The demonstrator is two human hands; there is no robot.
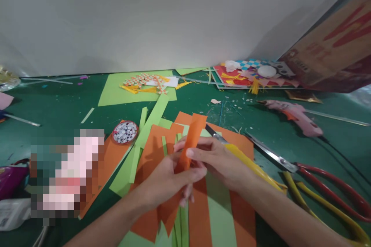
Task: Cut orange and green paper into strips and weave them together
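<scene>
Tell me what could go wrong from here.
The orange paper strip could crease where the left hand and right hand grip it.
Moving right, the right hand might knock the red-handled scissors.
The round container of googly eyes overlaps an orange sheet; tugging that sheet might shift it.

- I count two bare hands, left hand (166,181) and right hand (218,158)
- One orange paper strip (196,131) in their fingers
- One pink hot-glue gun (298,115)
- One pair of red-handled scissors (285,164)
- One round dish (125,132) of googly eyes, too many for me to tally
- One printed paper bag (333,42)
- One white disc (266,71)
</scene>
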